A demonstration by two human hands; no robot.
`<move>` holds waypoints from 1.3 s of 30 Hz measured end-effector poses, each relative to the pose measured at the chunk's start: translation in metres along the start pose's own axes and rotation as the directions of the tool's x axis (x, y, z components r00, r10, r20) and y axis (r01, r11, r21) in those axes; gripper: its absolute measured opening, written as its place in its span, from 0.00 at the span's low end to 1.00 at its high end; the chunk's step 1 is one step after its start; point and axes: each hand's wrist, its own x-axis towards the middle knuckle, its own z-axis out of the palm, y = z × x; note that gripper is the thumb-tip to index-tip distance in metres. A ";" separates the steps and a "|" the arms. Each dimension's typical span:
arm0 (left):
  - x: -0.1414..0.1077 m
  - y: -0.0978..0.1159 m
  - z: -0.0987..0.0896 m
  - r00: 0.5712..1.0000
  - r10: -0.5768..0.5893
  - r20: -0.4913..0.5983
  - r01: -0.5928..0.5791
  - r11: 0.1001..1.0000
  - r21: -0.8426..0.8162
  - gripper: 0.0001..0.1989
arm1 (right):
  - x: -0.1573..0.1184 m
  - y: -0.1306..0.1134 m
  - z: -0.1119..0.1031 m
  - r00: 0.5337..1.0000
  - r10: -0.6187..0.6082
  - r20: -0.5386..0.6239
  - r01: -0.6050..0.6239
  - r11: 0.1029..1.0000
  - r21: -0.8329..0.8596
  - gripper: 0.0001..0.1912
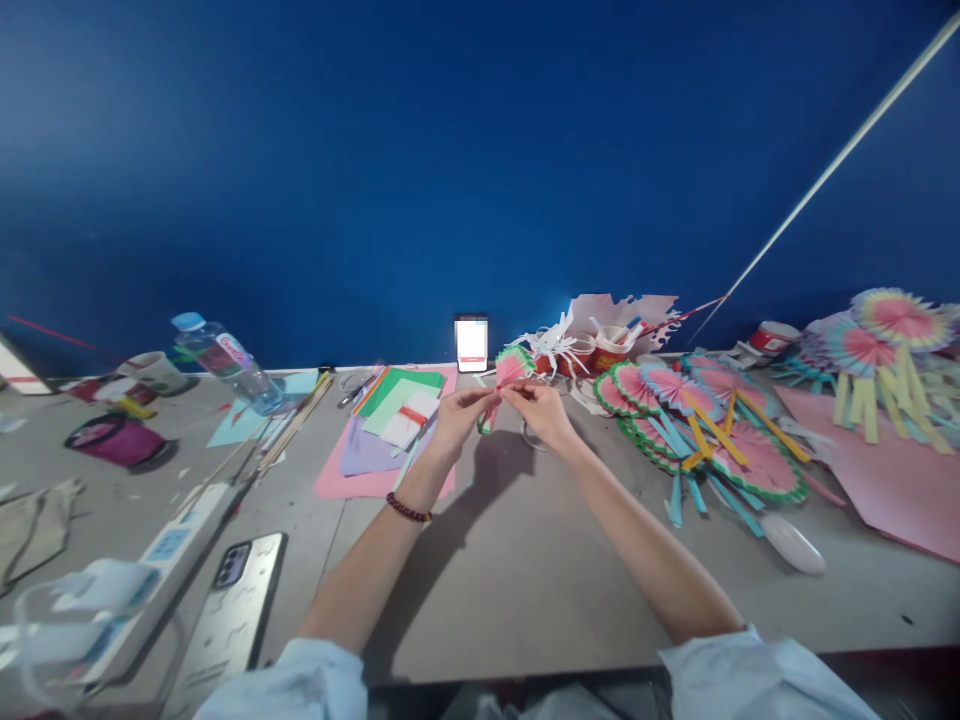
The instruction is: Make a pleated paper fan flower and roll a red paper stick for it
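— What do the hands have?
— A paper fan (514,364), held up over the desk (525,600), a little below the phone (472,343) as seen from here.
— How does it look?
— Pink, with fine pleats. The top spreads out toward the right and ends in a green edge, with a pale band just inside it. It narrows sharply where the fingers meet, and a small bit of pink and green shows below them.
— And the grip?
— Both are closed on it. The left hand (456,418) pinches the narrow part from the left, the right hand (543,412) from the right, fingertips nearly meeting. I can't tell whether anything is tied there; the fingers cover it.
— Anything like it nearby?
— Yes, the rosettes (759,462) on the right: pink pleats, some with green zigzag rims, with blue and orange strips among them.
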 end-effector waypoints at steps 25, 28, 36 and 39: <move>-0.005 0.005 0.005 0.995 -0.024 -0.095 0.011 0.991 -0.132 0.13 | 0.000 0.003 -0.001 0.999 0.040 -0.033 -0.039 0.999 0.026 0.17; -0.004 0.004 0.005 0.994 -0.040 -0.105 0.024 0.988 -0.153 0.15 | 0.000 0.000 -0.001 0.998 0.056 -0.030 -0.055 0.998 0.033 0.18; -0.006 0.007 0.006 0.993 -0.052 -0.109 0.036 0.989 -0.142 0.16 | -0.003 -0.009 -0.001 0.997 0.061 -0.055 -0.059 0.997 0.042 0.21; -0.006 0.006 0.006 0.993 -0.052 -0.107 0.034 0.987 -0.160 0.16 | -0.002 -0.007 -0.001 0.997 0.055 -0.053 -0.053 0.998 0.042 0.21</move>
